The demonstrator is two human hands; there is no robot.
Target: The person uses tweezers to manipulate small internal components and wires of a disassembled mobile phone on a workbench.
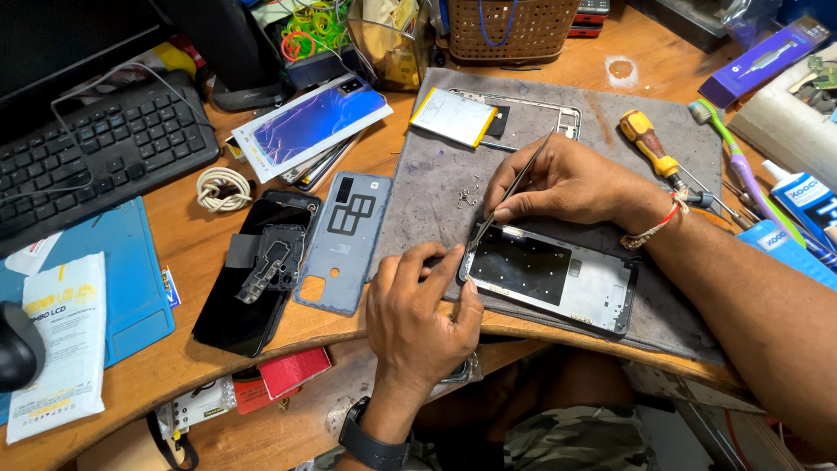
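Observation:
An opened phone frame lies on a grey work mat at the desk's front edge. My left hand grips the frame's left end and holds it steady. My right hand is shut on metal tweezers, whose tips touch the frame's upper left corner. Several tiny screws lie on the mat just left of the tweezers. A phone battery and a bare metal frame rest at the mat's far side.
A grey back cover, a dark phone screen with a black inner plate and a blue phone lie left of the mat. A yellow-handled screwdriver, glue tube, keyboard and basket surround them.

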